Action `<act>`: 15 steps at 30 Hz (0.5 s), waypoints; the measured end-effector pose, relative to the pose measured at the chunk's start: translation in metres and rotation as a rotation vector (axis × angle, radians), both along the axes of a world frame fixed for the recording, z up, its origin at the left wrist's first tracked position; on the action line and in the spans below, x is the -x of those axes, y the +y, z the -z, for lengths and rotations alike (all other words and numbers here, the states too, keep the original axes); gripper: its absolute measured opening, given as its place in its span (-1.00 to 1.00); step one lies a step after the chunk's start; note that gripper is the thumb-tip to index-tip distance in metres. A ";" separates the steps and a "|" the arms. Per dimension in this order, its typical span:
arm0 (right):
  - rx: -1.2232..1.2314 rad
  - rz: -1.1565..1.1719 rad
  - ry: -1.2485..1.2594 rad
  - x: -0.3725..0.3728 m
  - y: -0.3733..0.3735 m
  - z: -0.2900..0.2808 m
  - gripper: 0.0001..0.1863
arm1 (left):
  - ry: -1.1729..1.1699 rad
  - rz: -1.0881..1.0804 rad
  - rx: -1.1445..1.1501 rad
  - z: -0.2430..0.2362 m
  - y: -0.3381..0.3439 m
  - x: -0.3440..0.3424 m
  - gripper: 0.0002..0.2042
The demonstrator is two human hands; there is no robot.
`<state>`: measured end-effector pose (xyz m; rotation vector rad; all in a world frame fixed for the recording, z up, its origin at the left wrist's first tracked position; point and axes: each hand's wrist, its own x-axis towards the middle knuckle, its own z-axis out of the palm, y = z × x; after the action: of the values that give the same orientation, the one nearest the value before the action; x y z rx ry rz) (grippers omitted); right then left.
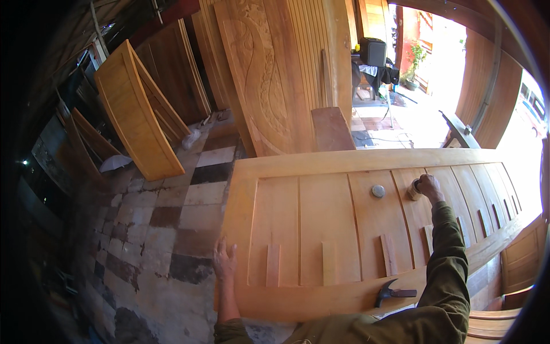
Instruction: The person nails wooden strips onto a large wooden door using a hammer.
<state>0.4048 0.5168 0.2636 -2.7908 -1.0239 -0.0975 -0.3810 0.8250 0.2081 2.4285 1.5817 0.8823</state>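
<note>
A large light wooden door panel [321, 229] lies flat in front of me, with vertical slats and several short wooden strips lying on it. My left hand [224, 261] rests flat, fingers spread, on the panel's left frame near the front corner. My right hand [428, 187] reaches far across and grips a small round container [413, 190] standing on a slat. Left of it, a grey round lid [378, 191] lies on the panel. A claw hammer [392, 293] lies on the near rail by my right elbow.
Carved and plain wooden doors [269, 74] lean against the back wall, and a yellowish frame [134, 112] leans at the left. The floor [172, 229] is checkered tile. A black speaker [372, 51] sits on a table near the bright doorway. More wooden pieces [518, 264] stand at the right.
</note>
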 end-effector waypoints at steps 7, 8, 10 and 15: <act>-0.253 0.019 -0.039 -0.015 -0.004 0.028 -0.75 | 0.045 -0.061 0.042 -0.013 -0.014 -0.003 -0.47; -0.254 0.042 -0.043 -0.034 -0.011 0.026 -0.73 | 0.044 -0.043 0.063 -0.007 -0.008 -0.007 -0.47; -0.367 0.028 -0.118 -0.054 -0.019 0.011 -0.71 | 0.024 0.042 -0.087 0.001 0.011 -0.011 -0.46; -0.549 -0.090 0.498 0.074 0.035 -0.024 -0.75 | 0.031 0.008 0.071 -0.027 0.002 -0.025 -0.47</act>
<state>0.3308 0.5516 0.2875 -2.1148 -0.8331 0.2730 -0.3564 0.8274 0.2350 2.4100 1.5835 0.7776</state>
